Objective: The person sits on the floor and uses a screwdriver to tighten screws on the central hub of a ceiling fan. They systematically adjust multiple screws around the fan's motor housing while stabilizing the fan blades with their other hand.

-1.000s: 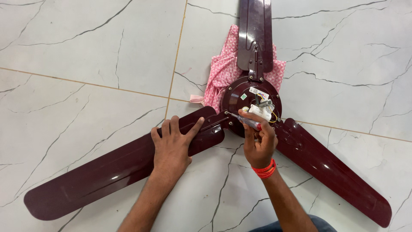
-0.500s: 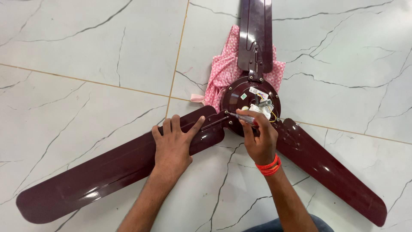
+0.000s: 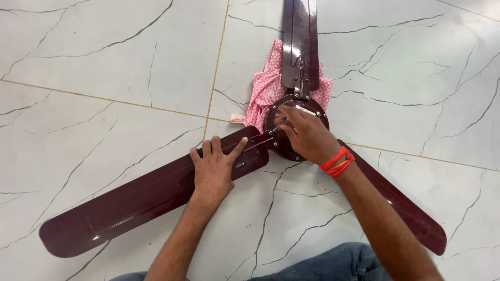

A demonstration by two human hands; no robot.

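Note:
A dark maroon ceiling fan with three blades lies on the tiled floor, its round motor hub [image 3: 284,148] in the middle. My left hand [image 3: 214,167] presses flat on the left blade [image 3: 130,200] close to the hub, fingers spread. My right hand [image 3: 308,134] rests over the hub and grips a thin screwdriver [image 3: 276,126], whose tip points at the bracket where the left blade joins the hub. A red band circles my right wrist [image 3: 337,161].
A pink patterned cloth [image 3: 265,91] is bunched under the hub. One blade [image 3: 300,36] runs away from me, another [image 3: 401,205] runs to the lower right. The floor is white marble-look tile [image 3: 104,62]. My blue-jeaned knee [image 3: 323,265] shows at the bottom edge.
My right hand has swung over the top of the hub, hiding the white wiring part, and the screwdriver tip has moved to the left blade's bracket. My left hand stays on the blade.

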